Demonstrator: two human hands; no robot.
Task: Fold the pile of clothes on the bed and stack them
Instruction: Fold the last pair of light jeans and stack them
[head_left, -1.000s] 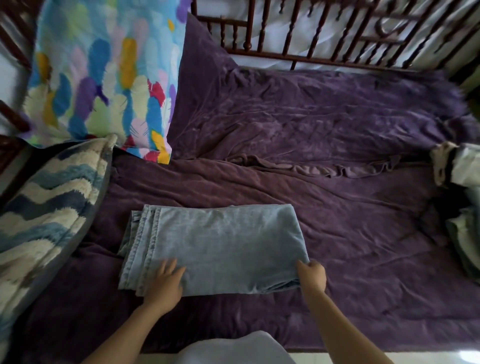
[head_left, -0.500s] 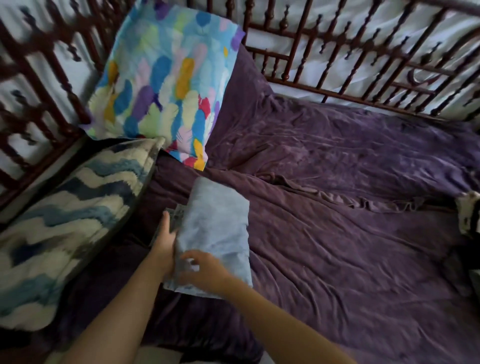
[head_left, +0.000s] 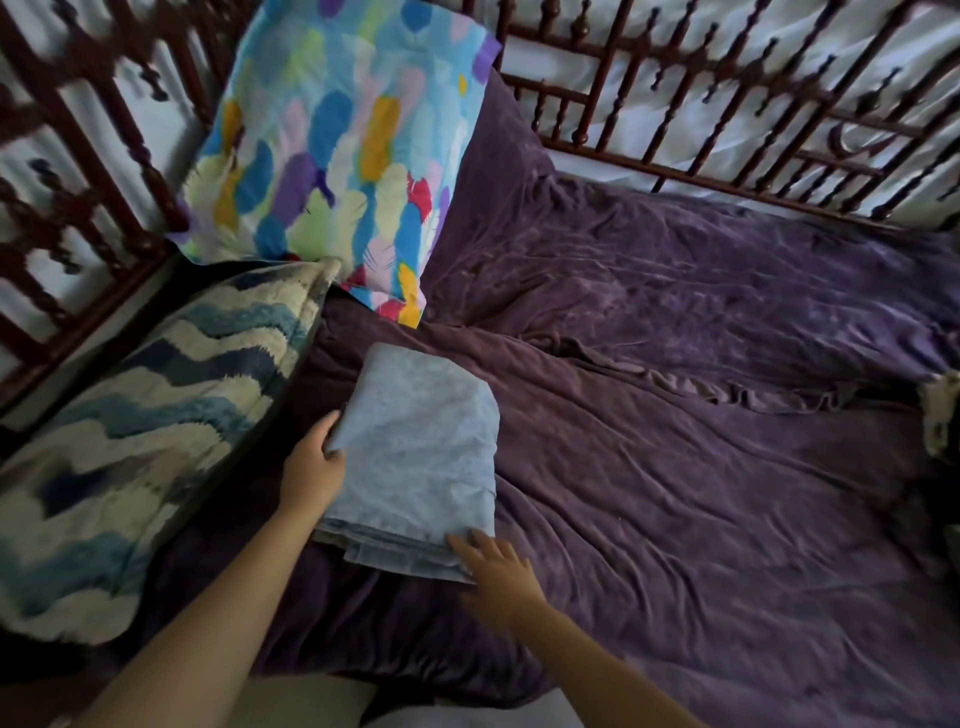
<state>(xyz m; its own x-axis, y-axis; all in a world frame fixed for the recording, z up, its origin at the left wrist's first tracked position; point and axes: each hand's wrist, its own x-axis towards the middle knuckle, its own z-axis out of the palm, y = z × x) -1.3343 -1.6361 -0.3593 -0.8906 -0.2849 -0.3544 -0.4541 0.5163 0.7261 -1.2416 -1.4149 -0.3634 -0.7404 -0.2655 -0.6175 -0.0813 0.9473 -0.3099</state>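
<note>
A folded light blue denim cloth (head_left: 415, 457) lies on the wrinkly dark purple bed cover (head_left: 701, 493), on the left part of the bed. It is a small, thick packet, and its stacked edges show at the near end. Its far end is close to the bright pillow with coloured feather shapes (head_left: 337, 156) but does not touch it.

The left hand (head_left: 314, 467) holds the left side of the denim cloth. Its fingers curl over the edge and the thumb lies on top, so the cloth is pinched between them. The right hand (head_left: 493, 566) is at the near right corner of the cloth. Its fingers are straight and spread out, and the tips rest on that corner. This hand looks a bit blurry.

A fluffy pillow with blue and cream wavy stripes (head_left: 156, 415) lies just to the left of the cloth. A dark red-brown wooden bed rail (head_left: 727, 104) runs along the back and the left side of the bed. At the far right edge a small bit of pale cloth (head_left: 940, 415) peeks in, well apart from the denim cloth, and too little of it shows to tell what it is
</note>
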